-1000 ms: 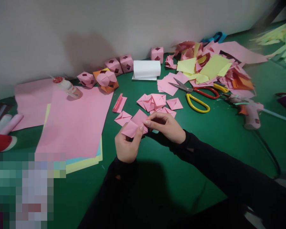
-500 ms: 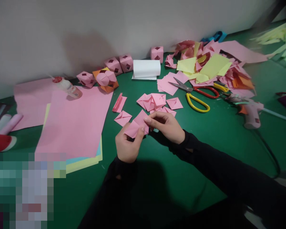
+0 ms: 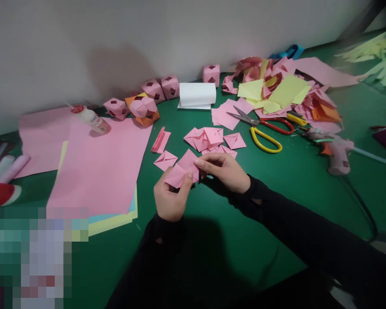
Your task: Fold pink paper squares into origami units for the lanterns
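A folded piece of pink paper is held between both hands above the green table. My left hand grips its lower left part, thumb pressed on top. My right hand pinches the paper's right edge between thumb and fingers; part of that edge is hidden behind the fingers. Just beyond the hands lie a small heap of folded pink paper units, a single folded unit to its right, another to the left, and a narrow folded pink piece standing a little behind that one.
Pink sheets lie at left with a glue bottle on them. Paper cubes and a white paper roll line the wall. To the right are scissors, paper scraps and a glue gun with its cord.
Both hands still hold the pink paper. My left hand and the paper have shifted slightly left; my right hand keeps its pinch. The whole view has moved a little.
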`<state>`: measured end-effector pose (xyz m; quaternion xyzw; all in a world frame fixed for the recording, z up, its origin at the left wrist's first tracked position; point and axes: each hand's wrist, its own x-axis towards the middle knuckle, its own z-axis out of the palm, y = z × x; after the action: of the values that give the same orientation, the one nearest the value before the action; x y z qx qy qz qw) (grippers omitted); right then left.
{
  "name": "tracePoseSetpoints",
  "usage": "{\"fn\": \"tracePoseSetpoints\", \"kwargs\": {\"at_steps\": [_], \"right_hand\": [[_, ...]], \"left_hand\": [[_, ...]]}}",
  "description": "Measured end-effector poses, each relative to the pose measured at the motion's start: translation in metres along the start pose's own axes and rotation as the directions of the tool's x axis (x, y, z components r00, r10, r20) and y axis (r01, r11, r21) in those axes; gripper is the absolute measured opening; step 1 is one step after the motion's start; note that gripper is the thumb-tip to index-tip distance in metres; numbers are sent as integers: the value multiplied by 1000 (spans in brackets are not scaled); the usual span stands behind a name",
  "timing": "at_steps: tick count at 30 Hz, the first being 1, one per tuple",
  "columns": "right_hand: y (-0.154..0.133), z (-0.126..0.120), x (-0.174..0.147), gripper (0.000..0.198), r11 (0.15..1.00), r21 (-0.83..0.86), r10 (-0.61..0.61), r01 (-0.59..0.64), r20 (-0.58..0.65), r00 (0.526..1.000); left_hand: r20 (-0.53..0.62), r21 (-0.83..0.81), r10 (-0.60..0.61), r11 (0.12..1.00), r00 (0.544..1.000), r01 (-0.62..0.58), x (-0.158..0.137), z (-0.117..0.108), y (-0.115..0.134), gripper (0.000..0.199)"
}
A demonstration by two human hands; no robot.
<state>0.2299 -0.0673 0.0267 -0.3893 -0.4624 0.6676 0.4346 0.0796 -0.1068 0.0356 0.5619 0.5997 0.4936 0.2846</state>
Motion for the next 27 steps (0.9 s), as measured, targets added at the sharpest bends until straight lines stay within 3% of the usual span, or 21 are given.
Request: {"fn": "tracePoseSetpoints", "kwargs": {"at_steps": [5, 11, 20, 27], "right_hand": [[2, 1, 2, 44, 989, 143, 43, -41, -13, 999], [-3, 3, -2, 37, 1000, -8, -12, 12, -31, 999], [0, 3, -1, 35, 999, -13, -52, 51, -44, 998], [-3, 2, -1, 35, 1000, 3, 27, -27, 0, 1000]], "left_hand": [[-19, -10, 1, 1000, 1000, -2, 1, 1, 1, 18], [14, -40, 9, 999, 1000, -8, 1, 2, -3, 14], [20, -63, -74, 995, 997, 75, 1, 3, -2, 17], [4, -95, -119, 988, 993, 118, 3, 0, 0, 20]]}}
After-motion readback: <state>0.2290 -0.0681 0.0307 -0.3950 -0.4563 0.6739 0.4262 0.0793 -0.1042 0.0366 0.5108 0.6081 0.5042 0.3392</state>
